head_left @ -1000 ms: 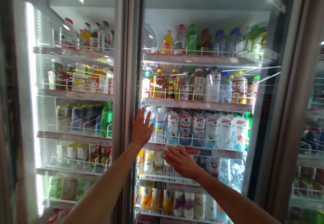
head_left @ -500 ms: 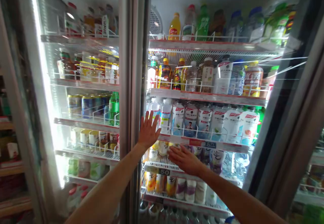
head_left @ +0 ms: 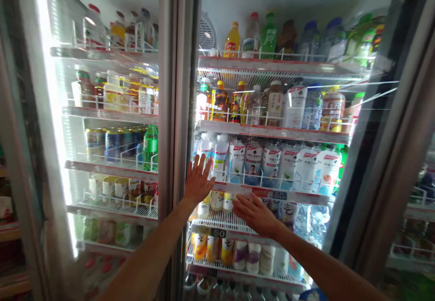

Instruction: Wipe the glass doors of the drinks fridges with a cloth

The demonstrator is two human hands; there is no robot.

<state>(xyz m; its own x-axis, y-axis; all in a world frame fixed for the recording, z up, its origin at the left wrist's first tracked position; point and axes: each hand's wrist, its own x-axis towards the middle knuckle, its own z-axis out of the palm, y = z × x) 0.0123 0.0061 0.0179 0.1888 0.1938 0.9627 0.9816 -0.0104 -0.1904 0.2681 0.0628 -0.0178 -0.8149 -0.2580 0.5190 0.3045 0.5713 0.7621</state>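
Note:
My left hand (head_left: 198, 181) is raised with spread fingers and holds nothing. It is beside the metal door frame (head_left: 185, 88), in front of the white-capped bottles (head_left: 219, 153) at the left of the middle shelf. My right hand (head_left: 254, 213) reaches in from the lower right, its fingers stretched out to the left and nothing in them. Behind its fingertips stand small yellow-and-white bottles (head_left: 216, 200) on a wire shelf (head_left: 220, 219). Whether either hand touches glass I cannot tell. White-labelled bottles (head_left: 253, 160) line the shelf above my right hand.
Upper shelves hold an orange drink bottle (head_left: 232, 40), a green bottle (head_left: 269, 36) and several dark tea bottles. Left of the frame, another cooler section holds blue cans (head_left: 113, 144). A dark door edge (head_left: 356, 165) slants down the right side. Price tags (head_left: 217, 232) front the shelves.
The view has shifted slightly, so the shelves sit a little further left. My right hand has moved slightly right relative to the bottles; my left hand keeps nearly the same place.

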